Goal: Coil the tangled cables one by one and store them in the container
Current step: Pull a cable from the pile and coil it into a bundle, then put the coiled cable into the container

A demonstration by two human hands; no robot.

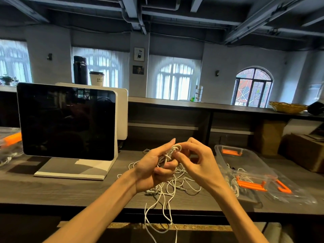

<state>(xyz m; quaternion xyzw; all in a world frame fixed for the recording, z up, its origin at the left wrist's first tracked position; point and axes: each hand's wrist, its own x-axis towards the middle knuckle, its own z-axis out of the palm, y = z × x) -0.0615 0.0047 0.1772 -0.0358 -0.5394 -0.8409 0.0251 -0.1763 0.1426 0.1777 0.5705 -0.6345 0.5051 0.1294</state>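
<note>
Head view: my left hand [154, 165] grips the white cable coil [169, 155] above the bench [70, 188] so loops stay bundled; my right hand [194, 155] pinches its end, container [245, 160] waiting alongside.

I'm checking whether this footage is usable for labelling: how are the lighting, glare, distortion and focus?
Head view: backlit by bright, washed-out windows, with the ceiling dark; wide-angle bending curves the counter edge and beams; the dark monitor shows faint reflections; the left hand, right hand and white cable bundle are fairly sharp; the clear container shows mild glare.
</note>
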